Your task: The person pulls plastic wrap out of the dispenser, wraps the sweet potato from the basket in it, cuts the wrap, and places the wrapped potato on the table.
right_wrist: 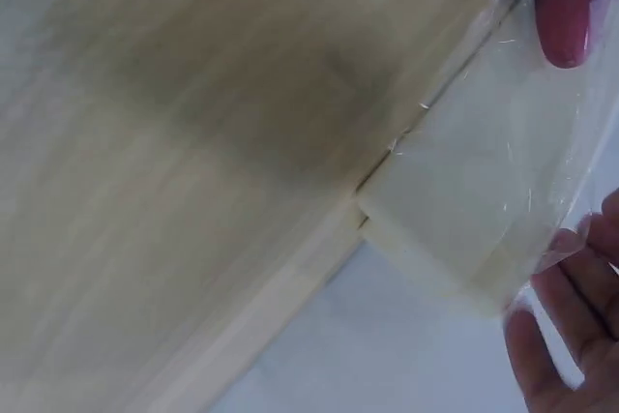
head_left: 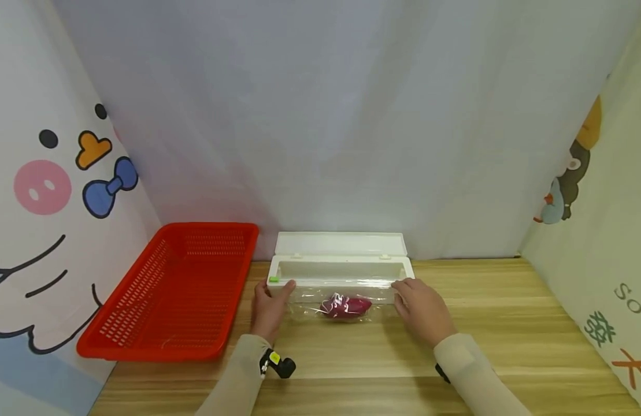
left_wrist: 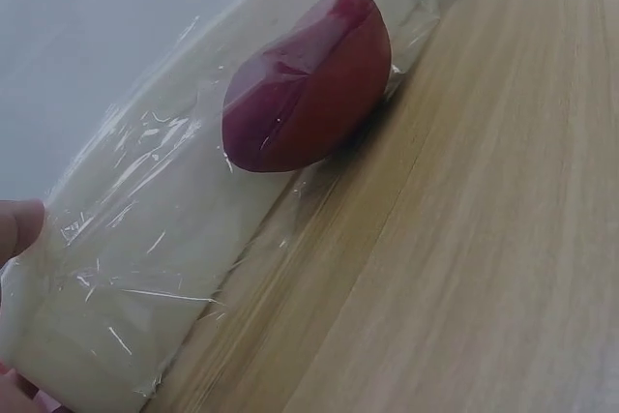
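A white cling film box point(head_left: 346, 269) stands on the table with its lid point(head_left: 341, 243) raised behind it. Clear cling film point(head_left: 304, 294) comes over its front and wraps a smooth purple-red oblong thing point(head_left: 346, 307) with a pointed end; its kind cannot be told. My left hand point(head_left: 270, 309) grips the box's left end, thumb point(left_wrist: 19, 226) at the front edge. At the right end, my right hand point(head_left: 424, 309) pinches the film's edge by the box's corner, as its fingers point(right_wrist: 571, 311) show in the right wrist view. The film's roll is not clearly seen.
A red plastic basket point(head_left: 169, 346) with perforated sides sits to the left of the box. The wooden table point(head_left: 507, 335) meets a pale cloth backdrop point(head_left: 325, 115) just behind the box. Printed panels stand at both sides.
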`<state>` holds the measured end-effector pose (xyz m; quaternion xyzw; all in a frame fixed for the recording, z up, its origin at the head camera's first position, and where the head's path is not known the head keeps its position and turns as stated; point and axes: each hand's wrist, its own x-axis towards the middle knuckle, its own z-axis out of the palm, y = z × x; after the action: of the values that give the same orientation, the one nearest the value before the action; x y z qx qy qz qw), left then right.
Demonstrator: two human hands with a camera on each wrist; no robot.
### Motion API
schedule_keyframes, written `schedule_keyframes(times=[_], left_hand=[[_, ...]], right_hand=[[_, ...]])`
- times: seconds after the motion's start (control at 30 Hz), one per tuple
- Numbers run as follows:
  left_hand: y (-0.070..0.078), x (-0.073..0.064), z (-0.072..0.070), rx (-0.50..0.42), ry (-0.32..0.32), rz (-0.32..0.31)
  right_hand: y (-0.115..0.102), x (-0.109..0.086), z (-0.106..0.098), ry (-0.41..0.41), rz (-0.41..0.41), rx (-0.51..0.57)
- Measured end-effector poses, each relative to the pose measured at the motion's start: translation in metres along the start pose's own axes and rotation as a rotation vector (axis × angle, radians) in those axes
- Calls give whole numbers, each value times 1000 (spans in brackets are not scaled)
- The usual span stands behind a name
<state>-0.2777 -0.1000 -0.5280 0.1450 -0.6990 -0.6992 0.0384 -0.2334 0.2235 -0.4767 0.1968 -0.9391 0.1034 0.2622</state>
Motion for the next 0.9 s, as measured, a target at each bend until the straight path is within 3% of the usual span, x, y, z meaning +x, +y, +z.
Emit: schedule_keyframes(times=[0.1, 0.27, 0.4, 0.6, 0.73, 0.83, 0.9], left_hand=[[0, 1, -1, 9, 7, 1], [-1, 2, 0, 13, 8, -14], [-2, 1, 2, 6, 3, -19], [0, -1, 0, -1, 8, -8], [0, -1, -2, -11, 6, -2], [0, -1, -3, -30, -3, -3], [-1, -1, -3, -40, -14, -5]], right_hand=[[-6, 13, 3, -17, 94, -22], [-21, 32, 11, -81, 319, -37], [-24, 34, 15, -65, 416, 11], [-6, 26, 10, -53, 600, 309], [9, 20, 6, -186, 745, 594], [18, 15, 6, -274, 806, 798], [24, 12, 6, -291, 828, 879]])
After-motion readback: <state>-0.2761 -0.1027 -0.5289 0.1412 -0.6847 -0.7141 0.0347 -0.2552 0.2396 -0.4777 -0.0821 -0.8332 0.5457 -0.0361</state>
